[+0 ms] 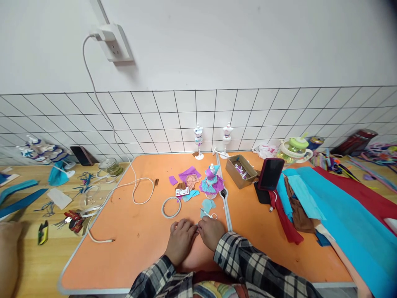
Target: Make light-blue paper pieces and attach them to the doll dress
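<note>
My left hand (181, 241) and my right hand (211, 232) meet at the front of the orange table. The fingers of both are curled and pinched close together, and whatever they hold is hidden. Just beyond my right hand lie white-handled scissors (208, 214) by a light blue scrap (207, 205). A roll of tape (171, 207) rests beyond my left hand. Farther back stands a small dress form (211, 178) wearing a blue and purple ruffled dress. Beside it are purple cloth pieces (190, 172), a pinkish-brown crumpled piece (192, 181) and a small labelled box (182, 192).
Two white mini dress forms (198, 138) (227, 136) stand by the wall. To the right are a cardboard box (241, 171), a propped phone (270, 176) and long blue cloth (338, 211). A white cable (136, 182) crosses the table's left. Another person's arm (9, 258) shows far left.
</note>
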### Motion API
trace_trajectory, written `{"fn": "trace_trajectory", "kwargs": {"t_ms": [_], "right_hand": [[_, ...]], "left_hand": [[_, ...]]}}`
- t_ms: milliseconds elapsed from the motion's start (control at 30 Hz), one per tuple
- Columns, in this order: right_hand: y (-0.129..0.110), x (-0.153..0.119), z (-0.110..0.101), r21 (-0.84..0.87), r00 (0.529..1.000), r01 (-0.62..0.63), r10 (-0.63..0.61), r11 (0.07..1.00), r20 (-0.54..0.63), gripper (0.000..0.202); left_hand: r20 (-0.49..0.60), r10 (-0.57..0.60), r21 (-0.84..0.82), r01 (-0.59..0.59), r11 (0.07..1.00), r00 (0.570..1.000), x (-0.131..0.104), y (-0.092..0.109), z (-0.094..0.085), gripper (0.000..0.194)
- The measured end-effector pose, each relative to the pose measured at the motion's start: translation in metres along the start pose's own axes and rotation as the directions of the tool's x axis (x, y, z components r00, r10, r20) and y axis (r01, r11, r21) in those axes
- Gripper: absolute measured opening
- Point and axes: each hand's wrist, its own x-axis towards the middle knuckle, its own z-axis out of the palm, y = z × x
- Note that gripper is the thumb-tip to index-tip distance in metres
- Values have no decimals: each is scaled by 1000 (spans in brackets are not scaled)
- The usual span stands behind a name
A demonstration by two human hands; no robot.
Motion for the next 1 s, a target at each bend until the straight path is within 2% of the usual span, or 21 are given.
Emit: {"fn": "trace_trajectory", "kwargs": {"t_ms": [300,767,1000], "right_hand": [[0,-5,-6,30,1000,1,-1,1000,-19,16],[1,-1,-2,24,1000,-10,11,1000,-19,16],[2,-1,-1,1,1000,17,-17,1000,-14,21]], "left_hand": [[9,40,4,-41,999,999,4,-6,0,13],[10,34,-99,-33,995,999,5,-8,3,14],[-21,30,-77,-32,997,999,3,-7,4,22]]}}
